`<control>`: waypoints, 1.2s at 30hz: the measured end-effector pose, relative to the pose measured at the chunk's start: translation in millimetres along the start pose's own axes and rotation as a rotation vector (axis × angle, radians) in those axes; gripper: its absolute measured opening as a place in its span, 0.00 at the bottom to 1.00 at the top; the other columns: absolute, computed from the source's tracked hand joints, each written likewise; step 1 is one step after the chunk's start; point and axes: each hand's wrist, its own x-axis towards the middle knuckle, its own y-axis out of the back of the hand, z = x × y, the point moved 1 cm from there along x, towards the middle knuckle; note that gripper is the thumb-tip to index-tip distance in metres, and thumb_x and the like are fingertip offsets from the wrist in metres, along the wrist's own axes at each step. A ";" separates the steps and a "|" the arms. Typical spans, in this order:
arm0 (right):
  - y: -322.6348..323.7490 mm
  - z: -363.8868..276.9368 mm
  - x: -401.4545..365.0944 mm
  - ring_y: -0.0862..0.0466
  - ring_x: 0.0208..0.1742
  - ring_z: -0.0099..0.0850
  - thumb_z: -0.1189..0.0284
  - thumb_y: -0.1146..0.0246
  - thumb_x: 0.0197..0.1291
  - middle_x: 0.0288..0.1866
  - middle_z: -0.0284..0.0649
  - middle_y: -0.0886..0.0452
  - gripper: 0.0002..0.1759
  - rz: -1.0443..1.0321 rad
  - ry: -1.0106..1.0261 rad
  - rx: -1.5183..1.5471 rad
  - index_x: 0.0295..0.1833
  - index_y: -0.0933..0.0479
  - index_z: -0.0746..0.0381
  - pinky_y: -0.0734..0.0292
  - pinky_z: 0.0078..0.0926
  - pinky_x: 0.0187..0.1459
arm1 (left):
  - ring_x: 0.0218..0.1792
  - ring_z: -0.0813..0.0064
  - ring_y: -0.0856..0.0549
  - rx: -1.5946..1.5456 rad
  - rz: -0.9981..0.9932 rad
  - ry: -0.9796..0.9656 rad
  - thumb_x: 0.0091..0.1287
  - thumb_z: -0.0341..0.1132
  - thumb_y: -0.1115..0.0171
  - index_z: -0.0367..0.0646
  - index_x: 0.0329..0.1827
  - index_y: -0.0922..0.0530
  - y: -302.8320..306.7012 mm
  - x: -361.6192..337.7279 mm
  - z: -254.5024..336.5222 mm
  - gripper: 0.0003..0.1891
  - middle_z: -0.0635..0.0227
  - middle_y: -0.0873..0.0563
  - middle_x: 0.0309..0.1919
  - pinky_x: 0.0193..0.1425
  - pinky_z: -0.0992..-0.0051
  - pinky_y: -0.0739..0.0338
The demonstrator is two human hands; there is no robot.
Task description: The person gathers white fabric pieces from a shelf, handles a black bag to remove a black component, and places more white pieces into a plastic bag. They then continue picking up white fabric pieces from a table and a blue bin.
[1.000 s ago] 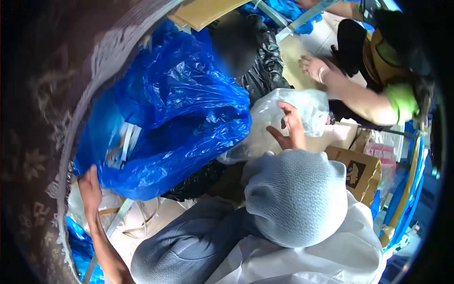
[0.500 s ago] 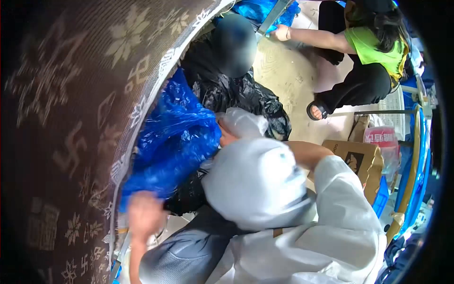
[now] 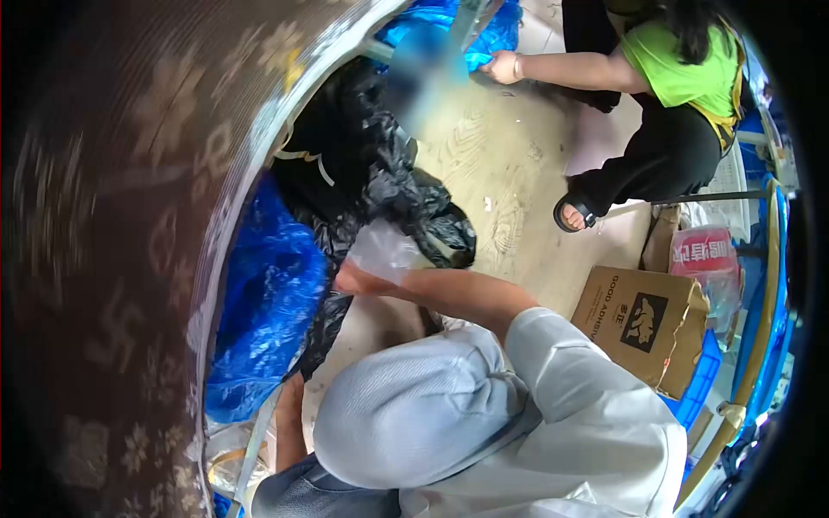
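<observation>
My right hand [image 3: 350,279] reaches in from the right, closed at the lower edge of a translucent plastic bag [image 3: 382,249]. It touches the border between a crumpled black plastic bag [image 3: 393,186] and a shiny blue plastic bag [image 3: 263,311]. Its fingertips are partly hidden. The forearm of my left hand rises at the lower left, and that hand is hidden behind the lower end of the blue and black plastic. Dark material shows inside the black bag's opening.
A patterned brown cloth [image 3: 112,259] fills the left side. Across the floor [image 3: 484,164], a person in a green top [image 3: 682,65] touches another blue bag [image 3: 501,34]. A cardboard box [image 3: 639,324] and a blue crate [image 3: 698,375] are at right, my raised knee [image 3: 414,410] below.
My right hand and the translucent bag have moved left and down. The black and blue bags have shifted left. My left hand, visible before at the blue bag's lower end, is now hidden.
</observation>
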 end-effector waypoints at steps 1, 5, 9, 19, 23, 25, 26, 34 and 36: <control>-7.5 7.2 9.6 0.20 0.30 0.41 0.58 0.40 0.55 0.29 0.48 0.21 0.14 0.007 -0.007 -0.134 0.30 0.19 0.57 0.26 0.42 0.31 | 0.45 0.51 0.17 0.014 -0.017 0.064 0.64 0.37 0.47 0.42 0.51 0.22 1.7 -4.8 0.8 0.15 0.53 0.17 0.46 0.51 0.57 0.24; -27.8 25.9 34.9 0.20 0.29 0.42 0.59 0.40 0.55 0.28 0.48 0.21 0.14 -0.029 -0.056 -0.414 0.27 0.19 0.57 0.26 0.43 0.29 | 0.43 0.50 0.17 0.057 -0.085 0.266 0.67 0.38 0.50 0.42 0.53 0.23 6.9 -21.3 8.2 0.16 0.52 0.16 0.44 0.50 0.57 0.23; -43.8 20.4 47.2 0.19 0.33 0.41 0.62 0.42 0.56 0.31 0.46 0.20 0.12 -0.034 -0.018 -0.379 0.30 0.19 0.58 0.25 0.44 0.33 | 0.42 0.48 0.16 0.076 -0.164 0.400 0.70 0.38 0.53 0.42 0.55 0.24 19.4 -19.1 32.1 0.16 0.52 0.16 0.42 0.48 0.56 0.22; -65.7 -35.7 2.7 0.18 0.44 0.41 0.70 0.47 0.61 0.45 0.44 0.19 0.12 0.074 0.502 -0.522 0.42 0.19 0.61 0.21 0.45 0.42 | 0.37 0.53 0.15 -0.274 0.005 -0.191 0.64 0.30 0.48 0.42 0.46 0.19 136.9 -79.0 58.1 0.11 0.53 0.14 0.39 0.44 0.60 0.20; -46.0 -51.2 -38.0 0.23 0.57 0.37 0.70 0.52 0.62 0.67 0.47 0.29 0.22 0.102 0.312 -0.461 0.59 0.27 0.67 0.24 0.43 0.51 | 0.38 0.55 0.15 -0.148 0.095 -0.380 0.61 0.22 0.46 0.41 0.42 0.18 214.7 -22.2 56.4 0.11 0.53 0.14 0.40 0.45 0.62 0.20; -9.8 -54.3 -46.7 0.30 0.68 0.36 0.70 0.55 0.64 0.76 0.47 0.42 0.26 -0.268 0.136 -0.171 0.67 0.33 0.65 0.30 0.39 0.61 | 0.36 0.57 0.15 -0.172 0.212 -0.362 0.64 0.24 0.46 0.37 0.40 0.18 238.3 14.8 70.8 0.08 0.55 0.14 0.35 0.42 0.66 0.21; -15.1 -46.8 -50.6 0.30 0.68 0.37 0.69 0.53 0.63 0.74 0.48 0.39 0.22 -0.090 0.226 -0.114 0.60 0.30 0.65 0.29 0.38 0.60 | 0.38 0.56 0.15 -0.169 0.202 -0.367 0.64 0.24 0.46 0.37 0.41 0.18 257.0 32.9 92.8 0.08 0.55 0.14 0.36 0.43 0.64 0.21; 77.8 0.6 -121.5 0.27 0.65 0.46 0.68 0.47 0.62 0.65 0.52 0.29 0.19 -0.110 0.165 0.436 0.55 0.29 0.68 0.29 0.39 0.61 | 0.41 0.53 0.15 -0.073 0.080 -0.477 0.66 0.29 0.42 0.38 0.45 0.18 294.6 125.5 179.7 0.08 0.52 0.14 0.40 0.45 0.63 0.20; 96.1 12.4 -133.5 0.23 0.59 0.49 0.68 0.46 0.61 0.60 0.53 0.26 0.21 -0.052 0.064 0.413 0.56 0.29 0.68 0.27 0.40 0.58 | 0.40 0.53 0.14 -0.086 0.019 -0.406 0.66 0.30 0.41 0.38 0.45 0.18 302.2 127.7 189.6 0.08 0.51 0.14 0.39 0.45 0.63 0.20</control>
